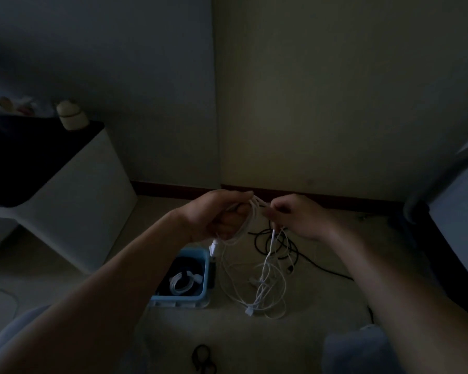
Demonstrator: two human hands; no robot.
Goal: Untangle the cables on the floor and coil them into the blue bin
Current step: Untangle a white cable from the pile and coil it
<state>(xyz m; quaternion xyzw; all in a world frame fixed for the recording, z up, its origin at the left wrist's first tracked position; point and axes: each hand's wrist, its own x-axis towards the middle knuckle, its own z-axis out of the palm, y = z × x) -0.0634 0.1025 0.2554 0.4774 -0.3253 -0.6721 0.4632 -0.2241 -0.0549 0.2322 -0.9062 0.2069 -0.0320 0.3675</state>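
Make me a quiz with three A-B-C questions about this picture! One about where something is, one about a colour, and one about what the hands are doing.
1. Where does the coiled white cable lie?
A. inside the blue plastic bin
B. on a chair
C. on a shelf

2. What colour is the tangled thin cable held up over the floor?
A. red
B. white
C. green

3. What are the left hand and the right hand doing?
A. lying flat on the floor
B. pushing the bin
C. both gripping the tangled thin cable

Answers:
1 A, the coil sits within the bin's walls.
2 B, its strands show white against the floor.
3 C, the fingers of both hands curl round it.
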